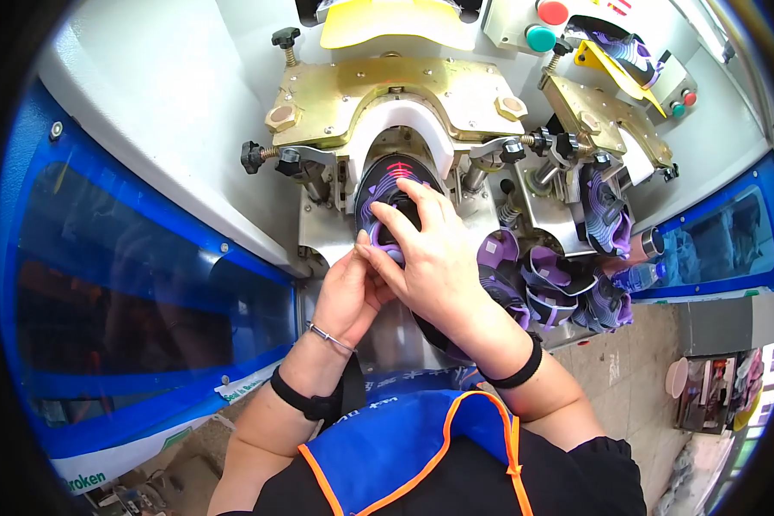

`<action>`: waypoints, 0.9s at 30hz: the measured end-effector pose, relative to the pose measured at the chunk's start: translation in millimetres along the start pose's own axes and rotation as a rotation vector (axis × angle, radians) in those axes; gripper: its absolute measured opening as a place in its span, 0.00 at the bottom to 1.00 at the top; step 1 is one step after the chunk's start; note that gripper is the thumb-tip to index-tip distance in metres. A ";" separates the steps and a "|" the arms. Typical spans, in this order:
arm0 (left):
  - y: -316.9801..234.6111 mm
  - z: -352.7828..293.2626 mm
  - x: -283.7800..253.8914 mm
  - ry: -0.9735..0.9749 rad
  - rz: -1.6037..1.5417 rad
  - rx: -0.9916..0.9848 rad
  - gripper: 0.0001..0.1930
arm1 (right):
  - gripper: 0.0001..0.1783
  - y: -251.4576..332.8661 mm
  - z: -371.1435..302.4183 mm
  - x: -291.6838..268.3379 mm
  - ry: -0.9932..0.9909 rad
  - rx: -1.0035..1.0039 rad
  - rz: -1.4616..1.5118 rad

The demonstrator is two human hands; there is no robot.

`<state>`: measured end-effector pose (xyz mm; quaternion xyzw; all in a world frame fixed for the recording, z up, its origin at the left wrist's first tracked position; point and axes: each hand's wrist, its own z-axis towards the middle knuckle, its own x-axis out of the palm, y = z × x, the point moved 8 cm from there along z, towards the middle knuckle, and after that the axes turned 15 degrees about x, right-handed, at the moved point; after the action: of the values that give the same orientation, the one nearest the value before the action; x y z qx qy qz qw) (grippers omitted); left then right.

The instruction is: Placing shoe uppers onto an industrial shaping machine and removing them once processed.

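A black and purple shoe upper (369,191) with red marks near its toe sits toe-away in the machine's curved white mould (445,146). Over its top lies my right hand (439,262), fingers bent and spread on the upper, the thumb at the near collar edge. My left hand (348,297) is closed at that same near edge, thumb and fingers pinched on it. The tips of both thumbs almost meet there. The inside of the upper is mostly covered by my right hand, and the left fingertips are partly hidden.
A brass-coloured clamp plate (335,95) with black knobs spans the back. Several purple and black uppers (555,275) crowd the right side by a plastic bottle (641,277). At top right, another upper (606,211) stands in a second station. A control box (525,26) carries red and green buttons.
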<state>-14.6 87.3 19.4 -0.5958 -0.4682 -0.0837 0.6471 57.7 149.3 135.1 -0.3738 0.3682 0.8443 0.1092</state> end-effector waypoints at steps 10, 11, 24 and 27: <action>-7.6 1.9 4.7 -0.032 0.024 -0.035 0.23 | 0.21 4.8 7.9 -4.3 -0.030 0.006 -0.016; -7.1 2.1 3.9 -0.033 0.023 -0.033 0.23 | 0.21 4.4 7.7 -3.7 -0.030 0.006 -0.023; 4.1 -2.9 -6.9 -0.058 0.086 -0.046 0.25 | 0.21 -3.6 -2.0 5.8 -0.031 0.017 -0.015; 5.8 -5.4 -11.5 -0.068 0.110 -0.041 0.25 | 0.21 -0.3 -5.1 4.4 -0.038 0.011 -0.047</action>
<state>-14.3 79.1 8.1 -0.6363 -0.4546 -0.0373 0.6222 57.6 145.5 129.5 -0.3655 0.3619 0.8464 0.1378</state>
